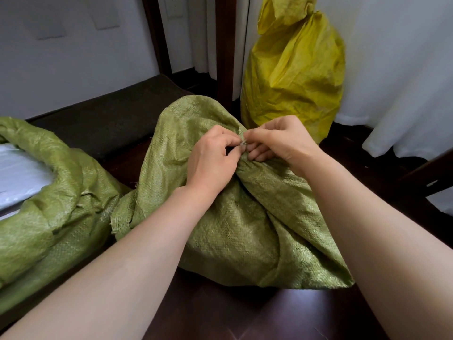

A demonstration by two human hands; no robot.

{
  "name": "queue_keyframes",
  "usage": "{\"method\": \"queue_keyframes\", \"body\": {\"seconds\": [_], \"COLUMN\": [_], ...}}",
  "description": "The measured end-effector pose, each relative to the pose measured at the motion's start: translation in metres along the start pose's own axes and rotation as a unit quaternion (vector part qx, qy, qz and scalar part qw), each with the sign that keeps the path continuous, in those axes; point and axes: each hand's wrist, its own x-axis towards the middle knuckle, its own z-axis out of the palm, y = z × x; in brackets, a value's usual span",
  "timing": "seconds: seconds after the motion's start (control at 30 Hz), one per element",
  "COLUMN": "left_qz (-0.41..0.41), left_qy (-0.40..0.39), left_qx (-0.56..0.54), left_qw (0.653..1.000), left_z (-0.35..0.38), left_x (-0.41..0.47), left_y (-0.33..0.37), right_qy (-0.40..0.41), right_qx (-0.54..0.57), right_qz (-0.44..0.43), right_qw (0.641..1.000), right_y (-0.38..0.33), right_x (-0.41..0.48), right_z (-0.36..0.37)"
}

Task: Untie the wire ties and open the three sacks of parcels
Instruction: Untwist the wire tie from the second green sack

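**Both hands on the wire tie of the middle sack**

I have the wire tie (243, 143) right between my two hands, at the gathered neck of the middle green sack (232, 229), which lies slumped on the dark wooden floor (220, 315) in front of me. The left hand (210, 155) comes at it from the left and the right hand (282, 141) from the right, so neither is nearer; their fingertips meet on the wire. My left fingers (230, 141) are curled and pinched on the tie. My right fingers (259, 153) are pinched on it from the other side, with the lower ones tucked against the bunched cloth.

The tie is a thin, pale bit of wire, too small for me to read which way it is twisted. I judge the coming move is to unwind it, so I would hold the neck steady with one hand and turn the free end with the other.

The sack is coarse woven plastic, olive green, creased and limp, with frayed edges. Its loose mouth flap stands up beyond my hands, and the full body spreads toward me.

At my left an open green sack (61, 182) has its rim rolled down around white parcels (19, 173). The yellow sack (294, 77) stands upright farther back, well apart from my hands, its neck cinched shut, beside a white curtain (392, 69).
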Motion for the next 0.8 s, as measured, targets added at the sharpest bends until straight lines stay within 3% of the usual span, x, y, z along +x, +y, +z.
{"method": "queue_keyframes", "body": {"seconds": [0.07,0.33,0.53,0.8], "left_qz": [-0.006,-0.013,-0.03,-0.039], "left_qy": [-0.001,-0.008,0.005,0.001], "left_qx": [-0.003,-0.001,0.009,0.025], "left_qw": [1.0,1.0,0.999,0.999], "left_z": [0.0,0.0,-0.004,-0.003], "left_x": [0.001,0.0,0.001,-0.001], "left_y": [0.001,0.0,0.005,0.007], "right_qy": [0.009,0.009,0.03,-0.012], "right_qx": [0.017,-0.125,0.032,0.028], "right_qz": [-0.001,-0.071,-0.032,-0.034], "right_qw": [1.0,0.99,0.999,0.999], "right_y": [0.002,0.009,0.007,0.012], "right_x": [0.0,0.001,0.0,0.002], "right_z": [-0.001,0.012,0.001,-0.001]}}
